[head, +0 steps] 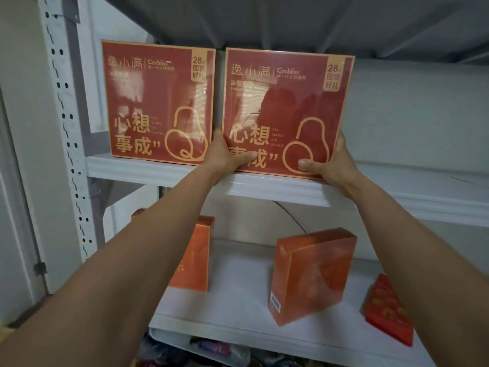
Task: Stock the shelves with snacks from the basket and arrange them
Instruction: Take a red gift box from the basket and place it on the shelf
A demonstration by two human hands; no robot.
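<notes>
on the upper shelf (264,186) we've got the right red box (287,112) upright, touching its twin (158,102). left hand (227,154) & right hand (328,160) grip its lower corners, thumbs pressed on the front.

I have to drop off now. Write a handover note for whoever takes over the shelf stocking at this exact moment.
Left hand and right hand grip the lower sides of the right red box, thumbs on its front. It stands upright at the front of the upper shelf, beside the left red box.
Lower shelf: left orange box upright, angled orange box upright, red pack flat at the right.
Done: two red boxes up.
Left: release, probably push back, straighten the lower shelf.
</notes>
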